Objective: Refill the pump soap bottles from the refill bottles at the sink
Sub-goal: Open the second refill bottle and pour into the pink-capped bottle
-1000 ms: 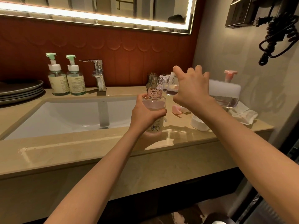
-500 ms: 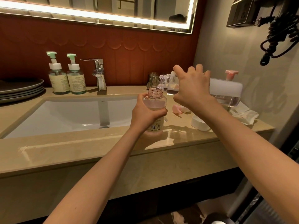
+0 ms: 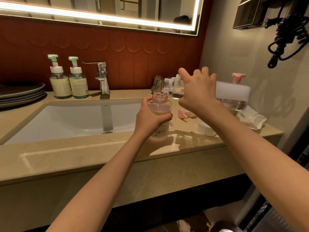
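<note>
In the middle of the frame our left hand (image 3: 150,119) curls its fingers and thumb round the open pink soap bottle (image 3: 159,106). The bottle's base sits on the counter (image 3: 83,156), just right of the sink basin (image 3: 66,118). Our right hand (image 3: 197,91) grips the clear refill bottle (image 3: 232,94) from above. It is tipped nearly level, with its open mouth just over the soap bottle's threaded neck and liquid pooled along its lower side.

Behind the two mouths stands a glass tumbler (image 3: 157,82), partly hidden by them. A pink pump top (image 3: 238,77) shows above the refill bottle at right. Under our right forearm lie a pink pump head (image 3: 182,113) and a white cap (image 3: 204,128), both partly covered by the arm. A crumpled white tissue (image 3: 250,118) lies near the right end of the counter. At upper left two green-topped pump bottles (image 3: 59,82) stand side by side, just left of the chrome faucet (image 3: 102,77). A stack of dark plates (image 3: 20,92) sits at the left edge.

The counter is glossy beige stone that catches the light, and the basin is white and set beneath it. Behind it runs a red-brown scalloped wall panel (image 3: 133,56), with a lit mirror (image 3: 100,14) along the top. At upper right a black coiled cord (image 3: 287,39) hangs on the pale wall.
</note>
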### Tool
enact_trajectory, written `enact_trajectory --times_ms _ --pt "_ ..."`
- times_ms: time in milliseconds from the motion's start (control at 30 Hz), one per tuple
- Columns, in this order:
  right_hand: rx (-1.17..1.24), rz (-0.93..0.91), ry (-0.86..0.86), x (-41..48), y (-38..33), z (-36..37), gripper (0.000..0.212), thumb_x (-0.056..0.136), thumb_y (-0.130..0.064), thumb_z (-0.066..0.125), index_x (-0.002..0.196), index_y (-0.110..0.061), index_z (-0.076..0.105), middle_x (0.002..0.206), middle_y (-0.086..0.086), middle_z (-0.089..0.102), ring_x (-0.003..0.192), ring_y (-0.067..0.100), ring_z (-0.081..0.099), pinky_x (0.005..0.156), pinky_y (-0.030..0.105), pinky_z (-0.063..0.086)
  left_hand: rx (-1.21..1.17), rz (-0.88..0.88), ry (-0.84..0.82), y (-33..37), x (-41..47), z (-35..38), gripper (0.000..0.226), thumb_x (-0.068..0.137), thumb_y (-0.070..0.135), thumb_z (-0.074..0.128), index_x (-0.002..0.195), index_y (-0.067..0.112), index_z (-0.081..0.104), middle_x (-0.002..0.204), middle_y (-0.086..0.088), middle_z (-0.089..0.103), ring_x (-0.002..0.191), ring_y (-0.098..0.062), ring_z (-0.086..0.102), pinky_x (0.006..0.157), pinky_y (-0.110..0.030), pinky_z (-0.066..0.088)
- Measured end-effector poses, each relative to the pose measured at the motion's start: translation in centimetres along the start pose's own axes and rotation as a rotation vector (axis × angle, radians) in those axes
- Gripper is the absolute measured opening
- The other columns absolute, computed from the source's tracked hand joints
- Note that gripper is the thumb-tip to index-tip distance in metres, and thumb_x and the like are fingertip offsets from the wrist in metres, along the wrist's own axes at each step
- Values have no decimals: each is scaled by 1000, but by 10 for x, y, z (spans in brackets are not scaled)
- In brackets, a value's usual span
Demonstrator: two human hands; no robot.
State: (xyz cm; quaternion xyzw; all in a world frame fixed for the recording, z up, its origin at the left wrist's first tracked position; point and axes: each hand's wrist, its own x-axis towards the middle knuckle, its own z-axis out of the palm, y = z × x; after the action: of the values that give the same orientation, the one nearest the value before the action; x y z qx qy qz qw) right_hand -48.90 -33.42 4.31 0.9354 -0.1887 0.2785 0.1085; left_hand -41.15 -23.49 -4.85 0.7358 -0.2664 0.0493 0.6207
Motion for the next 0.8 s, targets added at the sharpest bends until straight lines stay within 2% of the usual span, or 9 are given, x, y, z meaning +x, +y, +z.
enact_trajectory --times_ms 800 --pt "2 4 1 -1 -1 -1 67 80 -19 64 137 -23 30 123 16 48 122 32 34 100 46 29 -5 3 -1 1 -1 0 76 70 24 78 132 23 34 109 9 44 98 -11 45 76 -21 39"
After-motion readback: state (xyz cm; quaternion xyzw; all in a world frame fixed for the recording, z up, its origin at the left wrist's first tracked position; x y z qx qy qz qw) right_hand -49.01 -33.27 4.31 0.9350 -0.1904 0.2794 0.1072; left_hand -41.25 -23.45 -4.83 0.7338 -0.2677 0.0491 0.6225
